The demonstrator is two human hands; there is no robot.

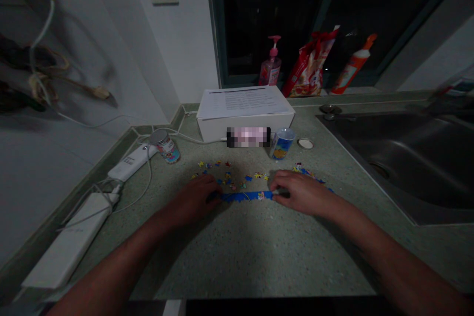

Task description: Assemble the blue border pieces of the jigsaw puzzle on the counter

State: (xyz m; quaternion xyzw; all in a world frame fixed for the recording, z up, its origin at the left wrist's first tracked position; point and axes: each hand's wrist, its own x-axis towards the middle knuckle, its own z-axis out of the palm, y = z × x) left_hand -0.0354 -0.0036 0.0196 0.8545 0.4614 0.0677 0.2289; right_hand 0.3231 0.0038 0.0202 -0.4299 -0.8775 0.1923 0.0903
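Blue, narrow and flat, a strip of joined jigsaw pieces [239, 197] lies on the speckled green counter [237, 256], its ends pinched by the left hand [198, 193] and right hand [299, 191]. Loose multicoloured pieces [248, 177] lie scattered just beyond, before a blue-and-yellow cylindrical canister [282, 145], a black-edged phone [249, 137] and a white rectangular box [215, 129].

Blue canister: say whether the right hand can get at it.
Likely yes: the blue canister stands just beyond the right hand, nothing visible between them, though that hand is at the blue strip.
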